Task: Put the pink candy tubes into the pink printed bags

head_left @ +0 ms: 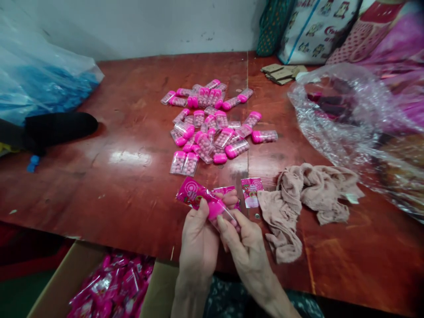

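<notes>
Near the table's front edge my two hands meet around one small clear candy box with a pink cap (217, 209). My left hand (199, 236) pinches a printed pink plastic sleeve (192, 191) where it meets the cap. On the clear lower end of the box, my right hand (247, 243) grips with thumb and fingers. Pink balls show through its clear wall. Whether the cap sits inside the sleeve I cannot tell. Just beyond my right fingers lies another printed sleeve (252, 190), and one more is partly hidden behind them. Farther back spreads a loose pile of similar candy boxes (223, 138).
A crumpled beige cloth (288, 212) lies to the right, near a clear plastic bag (347, 119). At lower left, a cardboard box (62, 278) holds several pink packets. A bag of blue items (49, 84) and a black object (61, 127) occupy the left.
</notes>
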The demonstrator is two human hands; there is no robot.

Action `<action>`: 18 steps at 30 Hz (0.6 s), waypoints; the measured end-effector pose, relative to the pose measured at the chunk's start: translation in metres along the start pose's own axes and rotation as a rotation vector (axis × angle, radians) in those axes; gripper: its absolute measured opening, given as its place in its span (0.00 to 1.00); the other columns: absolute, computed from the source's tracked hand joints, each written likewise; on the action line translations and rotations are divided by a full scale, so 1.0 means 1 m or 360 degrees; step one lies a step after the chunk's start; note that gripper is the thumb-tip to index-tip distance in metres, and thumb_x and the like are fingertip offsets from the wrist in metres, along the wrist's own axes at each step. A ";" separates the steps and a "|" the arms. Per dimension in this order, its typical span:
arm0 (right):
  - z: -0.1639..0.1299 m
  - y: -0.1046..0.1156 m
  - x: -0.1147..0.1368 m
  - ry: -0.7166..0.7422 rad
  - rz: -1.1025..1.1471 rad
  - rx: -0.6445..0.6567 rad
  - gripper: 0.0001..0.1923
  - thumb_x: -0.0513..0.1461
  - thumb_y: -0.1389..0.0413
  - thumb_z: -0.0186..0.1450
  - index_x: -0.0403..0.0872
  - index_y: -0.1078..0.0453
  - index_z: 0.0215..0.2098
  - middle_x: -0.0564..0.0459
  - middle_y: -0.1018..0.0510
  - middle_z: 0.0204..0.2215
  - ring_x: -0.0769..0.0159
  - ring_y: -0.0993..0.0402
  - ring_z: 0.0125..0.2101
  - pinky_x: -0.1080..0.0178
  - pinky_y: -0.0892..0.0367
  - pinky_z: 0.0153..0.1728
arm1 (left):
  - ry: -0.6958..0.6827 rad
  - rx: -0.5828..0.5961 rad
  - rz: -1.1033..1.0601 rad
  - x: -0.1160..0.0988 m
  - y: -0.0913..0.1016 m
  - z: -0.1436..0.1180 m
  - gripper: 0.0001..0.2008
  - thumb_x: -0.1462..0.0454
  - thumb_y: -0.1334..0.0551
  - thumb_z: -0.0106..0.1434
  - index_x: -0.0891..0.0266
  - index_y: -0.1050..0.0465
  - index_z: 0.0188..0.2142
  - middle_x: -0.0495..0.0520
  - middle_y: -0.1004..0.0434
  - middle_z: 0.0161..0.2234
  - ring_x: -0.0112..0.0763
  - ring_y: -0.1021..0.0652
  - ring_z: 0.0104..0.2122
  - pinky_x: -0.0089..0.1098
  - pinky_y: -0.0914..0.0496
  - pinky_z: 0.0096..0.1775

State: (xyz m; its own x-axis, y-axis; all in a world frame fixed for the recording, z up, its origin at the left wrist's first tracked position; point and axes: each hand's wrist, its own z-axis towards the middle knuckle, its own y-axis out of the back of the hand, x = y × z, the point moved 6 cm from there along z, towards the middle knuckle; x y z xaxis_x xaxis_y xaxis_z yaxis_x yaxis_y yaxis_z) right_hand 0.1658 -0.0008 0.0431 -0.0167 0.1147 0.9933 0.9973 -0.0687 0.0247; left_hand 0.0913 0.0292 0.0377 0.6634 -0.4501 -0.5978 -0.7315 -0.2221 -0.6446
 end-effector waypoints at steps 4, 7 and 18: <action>0.001 -0.002 0.000 -0.0092 0.0192 0.0112 0.15 0.44 0.54 0.67 0.46 0.42 0.25 0.62 0.41 0.15 0.76 0.46 0.16 0.70 0.47 0.18 | -0.0017 0.0158 0.0162 -0.005 -0.001 -0.002 0.10 0.61 0.38 0.58 0.65 0.22 0.35 0.61 0.19 0.35 0.43 0.21 0.35 0.38 0.27 0.36; -0.003 -0.003 0.003 -0.0042 -0.0077 0.0070 0.13 0.43 0.53 0.67 0.46 0.37 0.27 0.60 0.37 0.16 0.74 0.43 0.15 0.70 0.46 0.17 | 0.0067 0.0176 0.0234 -0.006 0.003 -0.002 0.10 0.63 0.39 0.59 0.66 0.22 0.35 0.62 0.19 0.35 0.45 0.21 0.35 0.39 0.27 0.36; 0.000 0.002 0.008 0.0188 -0.0596 -0.0033 0.09 0.40 0.53 0.67 0.45 0.32 0.34 0.57 0.30 0.17 0.71 0.34 0.15 0.69 0.43 0.17 | 0.0265 0.0002 0.0076 0.001 0.011 0.004 0.18 0.55 0.43 0.61 0.68 0.23 0.33 0.63 0.19 0.34 0.46 0.21 0.38 0.43 0.30 0.42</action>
State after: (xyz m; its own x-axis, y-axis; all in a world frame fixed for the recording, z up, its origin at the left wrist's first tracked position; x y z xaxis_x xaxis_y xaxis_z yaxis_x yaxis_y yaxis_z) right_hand 0.1672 0.0001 0.0513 -0.3886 0.0208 0.9212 0.9190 -0.0639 0.3891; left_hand 0.0848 0.0302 0.0282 0.5926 -0.5971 -0.5407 -0.7614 -0.1962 -0.6178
